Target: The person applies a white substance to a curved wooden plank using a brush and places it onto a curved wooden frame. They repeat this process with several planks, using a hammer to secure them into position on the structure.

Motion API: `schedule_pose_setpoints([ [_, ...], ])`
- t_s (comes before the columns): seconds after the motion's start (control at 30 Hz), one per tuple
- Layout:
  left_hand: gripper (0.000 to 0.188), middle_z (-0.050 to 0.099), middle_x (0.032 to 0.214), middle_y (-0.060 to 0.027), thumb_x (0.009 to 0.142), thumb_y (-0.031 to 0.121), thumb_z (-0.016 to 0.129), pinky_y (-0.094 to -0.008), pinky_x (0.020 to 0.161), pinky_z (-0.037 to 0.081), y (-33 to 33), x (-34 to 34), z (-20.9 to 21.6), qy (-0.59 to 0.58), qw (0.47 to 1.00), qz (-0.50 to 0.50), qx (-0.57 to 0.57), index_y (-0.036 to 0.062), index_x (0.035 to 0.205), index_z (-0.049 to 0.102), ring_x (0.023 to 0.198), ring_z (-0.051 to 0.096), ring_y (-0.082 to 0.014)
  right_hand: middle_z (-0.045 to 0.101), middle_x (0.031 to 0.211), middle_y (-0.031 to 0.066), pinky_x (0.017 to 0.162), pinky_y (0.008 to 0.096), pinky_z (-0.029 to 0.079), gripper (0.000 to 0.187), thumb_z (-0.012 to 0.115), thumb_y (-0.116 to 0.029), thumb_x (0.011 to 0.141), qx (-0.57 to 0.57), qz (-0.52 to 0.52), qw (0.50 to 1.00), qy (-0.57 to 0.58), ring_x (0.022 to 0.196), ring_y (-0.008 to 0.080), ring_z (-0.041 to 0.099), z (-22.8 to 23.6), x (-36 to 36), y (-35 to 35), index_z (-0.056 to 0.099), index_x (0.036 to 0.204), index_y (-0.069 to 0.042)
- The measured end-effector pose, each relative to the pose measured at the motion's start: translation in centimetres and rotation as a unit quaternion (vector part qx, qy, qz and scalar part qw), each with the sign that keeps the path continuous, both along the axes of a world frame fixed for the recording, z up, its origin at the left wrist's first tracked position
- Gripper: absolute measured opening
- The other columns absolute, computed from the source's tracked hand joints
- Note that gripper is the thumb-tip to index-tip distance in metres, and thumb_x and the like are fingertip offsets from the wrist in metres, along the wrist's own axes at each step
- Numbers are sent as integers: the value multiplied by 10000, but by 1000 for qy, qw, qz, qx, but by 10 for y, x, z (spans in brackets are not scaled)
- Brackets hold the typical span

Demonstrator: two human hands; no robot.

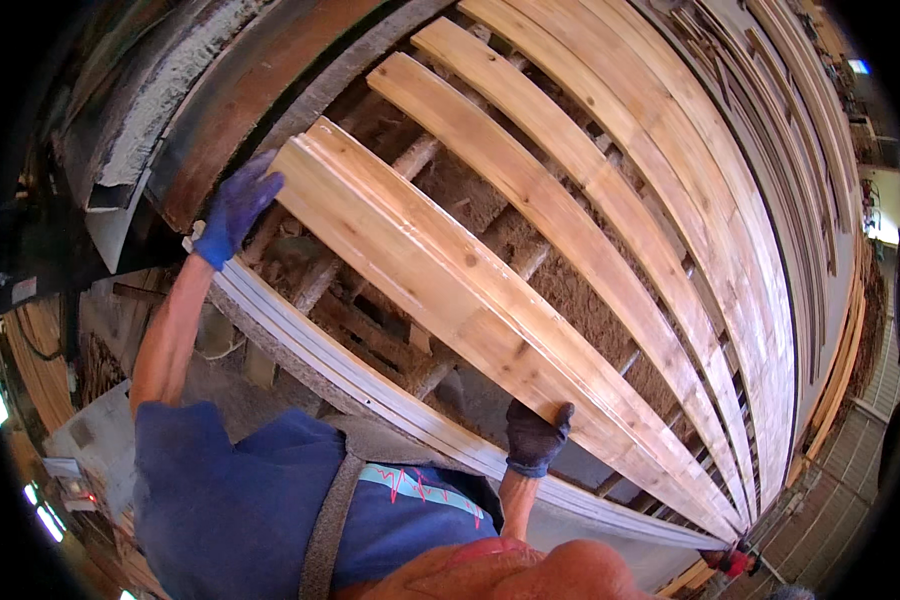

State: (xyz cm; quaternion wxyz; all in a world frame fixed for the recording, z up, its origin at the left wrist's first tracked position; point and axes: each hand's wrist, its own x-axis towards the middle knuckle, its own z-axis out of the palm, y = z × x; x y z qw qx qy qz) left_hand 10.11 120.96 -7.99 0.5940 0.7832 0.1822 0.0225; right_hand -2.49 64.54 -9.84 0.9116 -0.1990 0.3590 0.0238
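The board (410,262) lies lengthwise over the near part of the roller bed, its near end at the left. A raised line runs along it; whether it is one profiled piece or two laid together cannot be told.

Left hand (238,208), gloved: fingers partly extended, fingertips at the board's near end. Whether they close on it cannot be told. Right hand (538,437), gloved: at the board's near edge, thumb up beside the edge, other fingers mostly hidden; closure cannot be told.

Surface: crosswise rollers (317,284), with sawdust (482,203) between and below. A pale rail (370,378) borders the near side. Other planks (560,215) lie beyond the board, the nearer ones spaced apart, the farther ones close together.

Room: brown beam (232,110) and dust-covered ledge (160,110) at upper left; dark strips (770,150) beyond the planks; ribbed wall (850,455) at lower right.
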Motion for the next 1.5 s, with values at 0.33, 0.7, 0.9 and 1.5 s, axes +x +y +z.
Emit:
schedule_pose_setpoints([
  [0.33, 621, 616, 1261, -193, 874, 381, 692, -330, 993, 435, -37, 129, -21, -94, 978, -17, 187, -21, 1323, 540, 1154, 581, -233, 685, 1159, 107, 983, 437, 491, 328, 671, -266, 888, -30, -49, 995, -80, 1093, 255, 637, -14, 119, -19, 629, 1147, -70],
  [0.7, 502, 604, 1248, -153, 881, 185, 697, -319, 973, 449, -18, 4, -23, -35, 975, -3, 218, -40, 1301, 540, 1107, 574, -184, 646, 1216, 92, 949, 422, 509, 363, 650, -291, 907, -61, -61, 996, 27, 1105, 258, 612, -14, 7, 2, 594, 1194, -77],
  [0.9, 539, 669, 1041, -162, 860, 288, 711, -334, 835, 508, -42, 95, -30, -58, 985, 11, 160, -1, 1290, 561, 916, 630, -204, 673, 1136, 108, 874, 426, 548, 330, 655, -300, 913, -96, -23, 995, -14, 1052, 268, 637, -20, 88, -17, 606, 1142, -67],
  [1.5, 603, 605, 1225, -270, 875, 350, 686, -401, 970, 464, -24, 16, -21, 28, 958, -33, 284, -37, 1309, 524, 1134, 598, -366, 632, 1251, 125, 950, 413, 528, 425, 644, -309, 925, -10, 73, 997, 33, 1154, 264, 591, -9, 13, -3, 568, 1233, -26],
])
